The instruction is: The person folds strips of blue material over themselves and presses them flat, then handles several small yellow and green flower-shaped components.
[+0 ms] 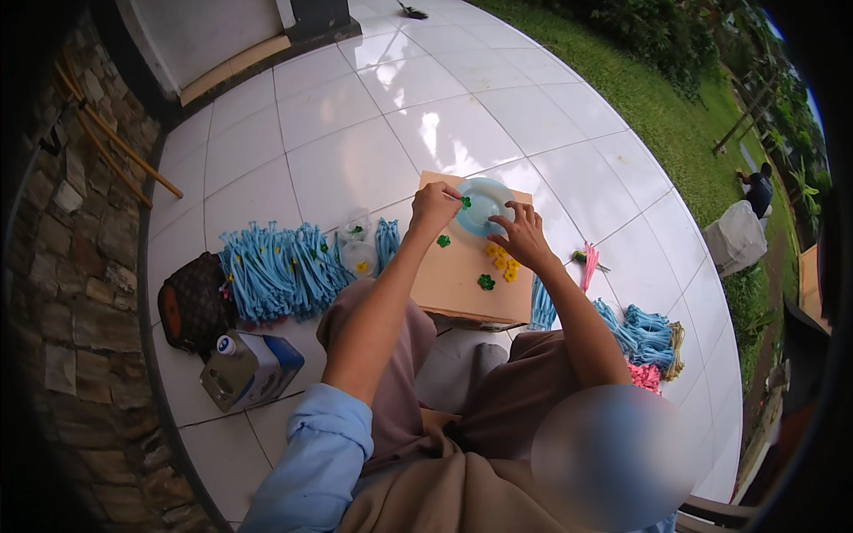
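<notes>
My left hand (434,210) pinches a small green flower (466,202) between thumb and fingertips, at the left rim of a pale blue translucent bowl (485,184). Over the bowl's right side is my right hand (524,236), its fingers spread and bent; nothing shows clearly between them. The bowl stands on a cardboard box (458,284) in front of me. Below the bowl, a green flower (443,241), several yellow flowers (503,260) and another green flower (486,282) lie on the cardboard. What the bowl holds is hard to make out.
Left of the box are bundled light blue stems (284,271), clear plastic cups (357,242), a brown bag (191,304) and a metal can (251,369). To the right lie a pink-and-green piece (590,264), more blue bundles (647,338) and pink bundles (644,377). A stone wall (89,338) borders the tiles.
</notes>
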Action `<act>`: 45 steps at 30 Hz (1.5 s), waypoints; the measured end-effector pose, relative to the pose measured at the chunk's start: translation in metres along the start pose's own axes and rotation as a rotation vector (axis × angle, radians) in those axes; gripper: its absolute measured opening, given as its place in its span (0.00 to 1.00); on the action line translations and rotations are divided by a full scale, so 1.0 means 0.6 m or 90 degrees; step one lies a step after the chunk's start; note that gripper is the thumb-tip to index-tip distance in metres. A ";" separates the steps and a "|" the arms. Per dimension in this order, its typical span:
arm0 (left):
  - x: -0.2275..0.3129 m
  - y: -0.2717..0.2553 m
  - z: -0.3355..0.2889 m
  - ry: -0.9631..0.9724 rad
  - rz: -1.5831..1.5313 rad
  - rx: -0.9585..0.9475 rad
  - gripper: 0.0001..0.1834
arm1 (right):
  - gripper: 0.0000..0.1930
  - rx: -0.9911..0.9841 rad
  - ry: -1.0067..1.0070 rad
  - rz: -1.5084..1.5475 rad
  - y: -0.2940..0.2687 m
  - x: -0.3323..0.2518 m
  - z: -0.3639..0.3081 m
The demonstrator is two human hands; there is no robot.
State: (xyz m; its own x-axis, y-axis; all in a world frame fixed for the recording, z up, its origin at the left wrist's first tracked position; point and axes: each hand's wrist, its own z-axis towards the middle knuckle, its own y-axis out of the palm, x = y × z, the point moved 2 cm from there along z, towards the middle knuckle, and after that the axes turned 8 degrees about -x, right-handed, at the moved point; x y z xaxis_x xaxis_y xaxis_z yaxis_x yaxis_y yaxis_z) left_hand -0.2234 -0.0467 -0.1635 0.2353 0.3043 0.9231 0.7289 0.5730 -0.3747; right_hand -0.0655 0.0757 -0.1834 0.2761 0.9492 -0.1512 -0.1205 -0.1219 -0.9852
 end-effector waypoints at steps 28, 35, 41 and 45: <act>0.025 0.000 -0.017 -0.111 -0.297 -0.046 0.09 | 0.20 0.306 -0.167 -0.012 -0.091 -0.086 0.011; 0.024 -0.001 -0.022 -0.108 -0.386 -0.097 0.10 | 0.20 0.312 -0.173 -0.046 -0.084 -0.082 0.011; 0.021 -0.003 -0.021 -0.119 -0.411 -0.112 0.10 | 0.19 0.311 -0.167 -0.048 -0.087 -0.082 0.007; 0.017 -0.002 -0.021 -0.118 -0.400 -0.087 0.11 | 0.16 0.325 -0.120 0.039 -0.102 -0.080 0.006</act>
State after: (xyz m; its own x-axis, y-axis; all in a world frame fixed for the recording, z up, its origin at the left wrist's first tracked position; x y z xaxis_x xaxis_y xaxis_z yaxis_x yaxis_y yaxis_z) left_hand -0.2138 -0.0540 -0.1524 -0.3657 0.0769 0.9275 0.7688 0.5867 0.2545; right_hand -0.0749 0.0388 -0.1158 0.0834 0.9860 -0.1442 -0.5914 -0.0675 -0.8036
